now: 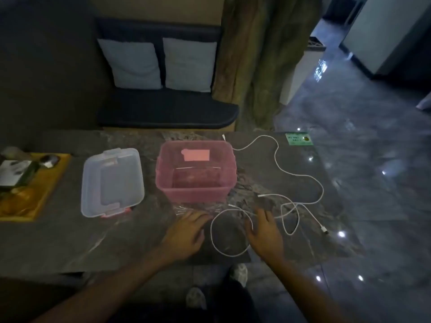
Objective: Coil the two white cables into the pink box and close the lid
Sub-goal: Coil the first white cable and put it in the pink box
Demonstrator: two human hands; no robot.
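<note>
The pink box [196, 193] stands open in the middle of the dark stone table, with nothing visible inside. Its clear lid [112, 181] lies flat to the left. One white cable [278, 164] runs from behind the box's right corner in long curves across the right side of the table. A second white cable [215, 243] forms a loop on the table in front of the box. My left hand [186, 231] lies flat with spread fingers just left of that loop. At the loop's right side my right hand [264, 231] rests on the cable with straight fingers.
A wooden tray [50, 183] with dark items sits at the table's left end. A green card [298, 138] lies at the far right corner. The table's near edge [140, 268] is close to my body. Beyond the table is a cushioned bench; glossy floor lies to the right.
</note>
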